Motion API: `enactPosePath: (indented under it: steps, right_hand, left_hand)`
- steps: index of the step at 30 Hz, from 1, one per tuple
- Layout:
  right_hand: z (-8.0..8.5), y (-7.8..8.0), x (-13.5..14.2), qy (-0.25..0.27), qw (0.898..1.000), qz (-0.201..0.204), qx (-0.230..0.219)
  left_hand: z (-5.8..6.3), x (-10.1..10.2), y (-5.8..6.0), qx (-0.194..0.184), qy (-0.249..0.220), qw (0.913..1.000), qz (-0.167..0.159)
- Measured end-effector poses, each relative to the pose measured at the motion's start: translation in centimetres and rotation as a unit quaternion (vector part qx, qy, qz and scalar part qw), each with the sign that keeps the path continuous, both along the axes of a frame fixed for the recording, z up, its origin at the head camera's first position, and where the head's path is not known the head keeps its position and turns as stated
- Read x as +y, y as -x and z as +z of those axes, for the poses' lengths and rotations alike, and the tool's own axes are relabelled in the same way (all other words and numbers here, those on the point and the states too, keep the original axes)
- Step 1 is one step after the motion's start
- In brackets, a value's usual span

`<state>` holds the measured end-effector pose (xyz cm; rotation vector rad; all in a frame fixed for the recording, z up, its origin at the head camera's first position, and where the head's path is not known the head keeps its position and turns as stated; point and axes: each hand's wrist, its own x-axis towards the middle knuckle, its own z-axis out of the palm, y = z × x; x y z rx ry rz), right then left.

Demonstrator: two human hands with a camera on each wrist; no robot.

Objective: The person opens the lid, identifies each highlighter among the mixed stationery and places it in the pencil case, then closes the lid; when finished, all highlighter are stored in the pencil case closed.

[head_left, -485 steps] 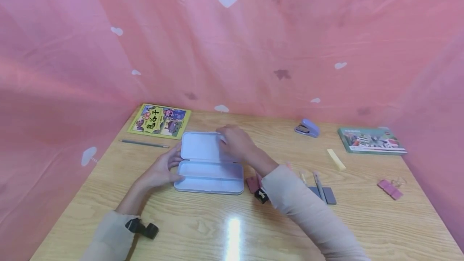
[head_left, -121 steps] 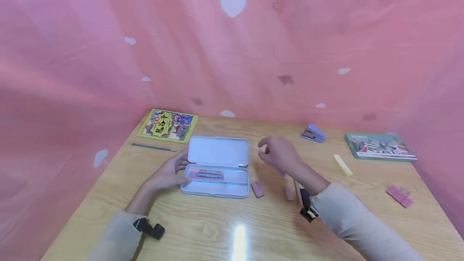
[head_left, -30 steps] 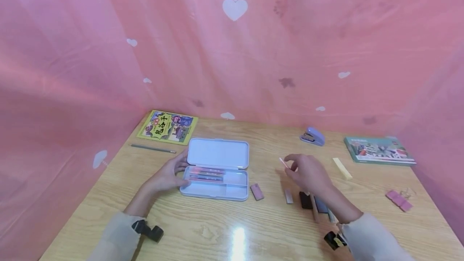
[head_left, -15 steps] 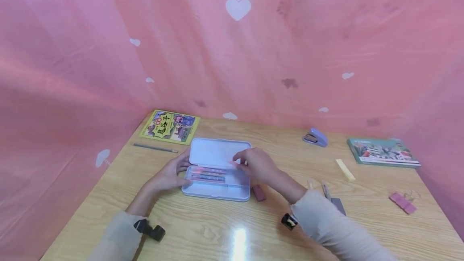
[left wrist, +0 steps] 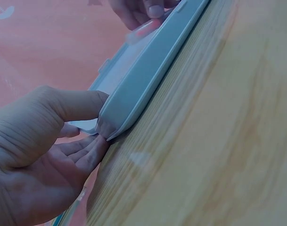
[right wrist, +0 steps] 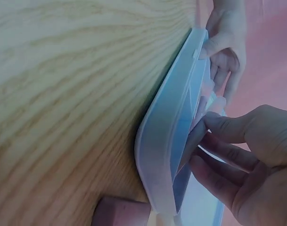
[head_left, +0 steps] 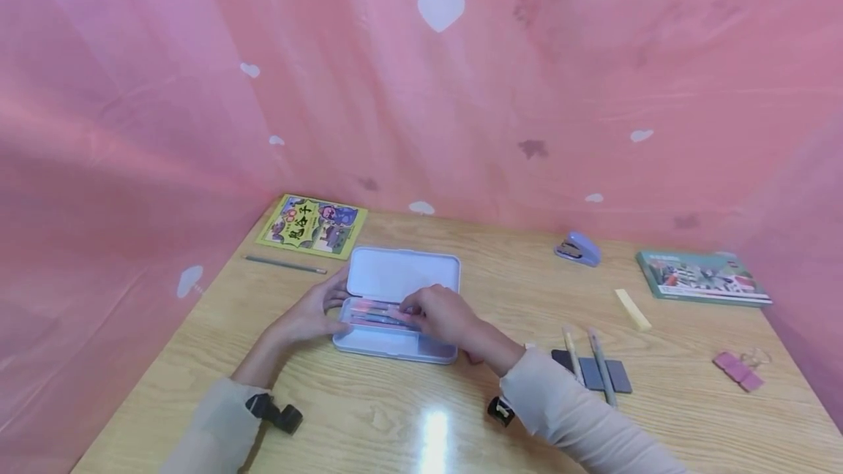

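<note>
A pale blue pencil case lies with its lid raised on the wooden table. My left hand grips its left end; in the left wrist view the thumb presses the front corner and the fingers reach around the other side. Several slim pens lie side by side in the back compartment. Over that compartment, my right hand pinches a pink pen with a translucent end, between thumb and fingers. Beside the case's right end, a pink block is partly hidden by the right arm in the head view.
Right of the arm, two pens lie across dark slabs. Farther right are a yellow strip, a pink clip and a green box. A purple stapler, yellow book and pencil lie farther back.
The case held nothing in the oldest frame; pens have since been laid in its back compartment. Over the last second my right hand has carried the pen leftward into it. The left hand stays put.
</note>
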<state>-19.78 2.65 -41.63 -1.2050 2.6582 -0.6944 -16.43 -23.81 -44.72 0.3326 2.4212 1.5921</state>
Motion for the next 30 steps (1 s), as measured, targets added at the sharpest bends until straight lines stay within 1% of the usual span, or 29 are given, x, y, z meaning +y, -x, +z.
enactPosePath:
  steps: [6, 8, 13, 17, 20, 24, 27, 30]
  right_hand:
    - [-0.1, -0.5, -0.1, -0.044, 0.999, 0.006, 0.004]
    - [-0.2, -0.5, -0.2, -0.056, 0.998, 0.008, 0.010]
    - [-0.1, -0.6, 0.0, -0.051, 0.999, 0.004, 0.012]
    - [0.8, -0.4, 1.1, -0.033, 0.999, -0.013, 0.011]
    - [2.1, -0.2, 2.9, -0.020, 0.999, -0.041, 0.014]
    - [3.5, 0.0, 6.9, -0.011, 0.995, -0.088, 0.036]
    - [4.1, -0.1, 10.5, -0.015, 0.991, -0.123, 0.056]
    - [4.3, -0.2, 13.8, -0.028, 0.986, -0.154, 0.064]
  left_hand:
    - [-2.0, -0.5, 0.9, 0.007, 0.008, 0.9999, 0.005]
    - [-2.0, -0.5, 0.8, 0.006, 0.007, 0.9999, 0.004]
    - [-2.0, -0.4, 0.8, 0.010, 0.007, 0.9999, 0.001]
    - [-2.0, -0.4, 0.8, 0.006, 0.007, 1.0000, 0.003]
    - [-2.1, -0.4, 0.8, 0.004, 0.007, 1.0000, 0.002]
    - [-2.1, -0.4, 0.8, 0.003, 0.006, 1.0000, 0.002]
    - [-2.0, -0.4, 0.7, 0.009, 0.002, 1.0000, 0.001]
    - [-2.0, -0.5, 0.6, 0.015, -0.004, 0.9999, -0.001]
